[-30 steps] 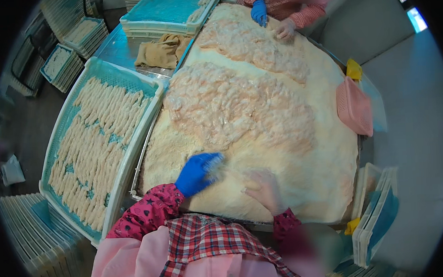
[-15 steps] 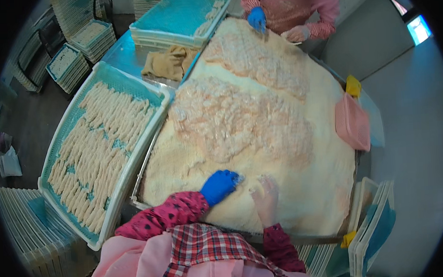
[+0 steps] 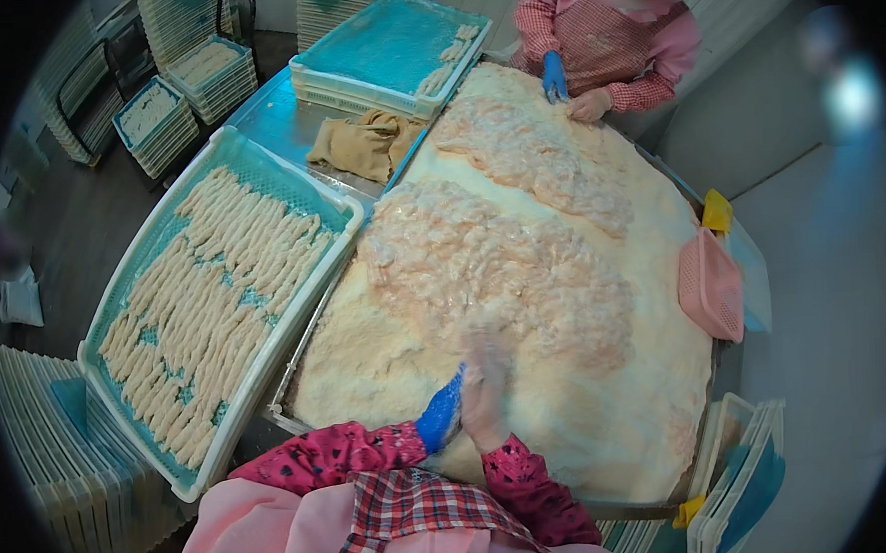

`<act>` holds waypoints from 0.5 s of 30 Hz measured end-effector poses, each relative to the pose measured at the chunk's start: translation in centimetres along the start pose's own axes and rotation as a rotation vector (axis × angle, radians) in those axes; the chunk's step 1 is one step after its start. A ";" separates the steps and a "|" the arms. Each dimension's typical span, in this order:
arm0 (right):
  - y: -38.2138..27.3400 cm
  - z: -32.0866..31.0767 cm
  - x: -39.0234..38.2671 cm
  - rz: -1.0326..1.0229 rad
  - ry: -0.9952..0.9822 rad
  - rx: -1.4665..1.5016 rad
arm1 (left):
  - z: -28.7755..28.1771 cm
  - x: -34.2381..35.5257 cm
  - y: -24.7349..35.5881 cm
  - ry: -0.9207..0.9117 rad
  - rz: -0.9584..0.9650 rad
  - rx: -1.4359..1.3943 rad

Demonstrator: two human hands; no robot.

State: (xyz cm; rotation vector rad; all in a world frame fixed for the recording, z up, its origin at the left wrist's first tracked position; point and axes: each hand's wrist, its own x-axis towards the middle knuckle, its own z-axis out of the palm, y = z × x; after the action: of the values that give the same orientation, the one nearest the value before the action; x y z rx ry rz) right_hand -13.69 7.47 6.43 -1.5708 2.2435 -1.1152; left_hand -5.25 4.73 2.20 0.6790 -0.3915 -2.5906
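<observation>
On a broad table coated in pale powder (image 3: 347, 362), my left hand (image 3: 440, 409) in a blue glove meets my right hand (image 3: 483, 395) in a translucent glove, just below a wide mound of wet pinkish pieces (image 3: 492, 264). Their fingers are hidden and smeared by motion, so I cannot tell what, if anything, they hold. Left of them lies a white-rimmed tray (image 3: 102, 369) with turquoise mesh, bearing rows of pale coated strips (image 3: 209, 309). A second pinkish mound (image 3: 538, 171) spreads farther back.
Across the table, a co-worker (image 3: 596, 43) works with gloved hands at the powder. A pink basket (image 3: 704, 283) and yellow item (image 3: 717, 210) sit at the right edge. Stacked trays (image 3: 371, 40) and a tan cloth (image 3: 356, 146) stand upper left; more trays (image 3: 724, 482) lean lower right.
My hands, apart earlier, have come together, the right one rising and moving left. The view has shifted, so the table and co-worker sit lower in the picture.
</observation>
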 end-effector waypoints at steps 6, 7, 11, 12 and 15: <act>3.0 -0.8 7.9 -0.111 0.010 -0.220 | -3.6 0.3 8.0 -0.159 -0.013 -0.330; 4.7 -1.7 9.4 -0.214 0.042 -0.274 | 0.8 -1.2 11.9 0.271 0.082 -0.314; 9.6 -4.1 12.6 -0.304 -0.055 -0.518 | -6.7 -0.6 23.4 0.099 0.666 -0.207; 9.1 -4.0 13.0 -0.323 -0.110 -0.553 | -12.1 -2.0 27.5 -0.117 0.826 0.045; 7.7 -3.4 13.8 -0.390 -0.181 -0.599 | -19.6 -6.9 37.4 0.541 1.220 0.240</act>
State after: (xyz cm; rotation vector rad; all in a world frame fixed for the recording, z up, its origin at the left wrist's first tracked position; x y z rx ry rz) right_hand -26.98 -1.68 7.23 -2.3006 2.3279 -0.3296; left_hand 22.82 -27.49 2.32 0.8208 -0.6632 -1.1765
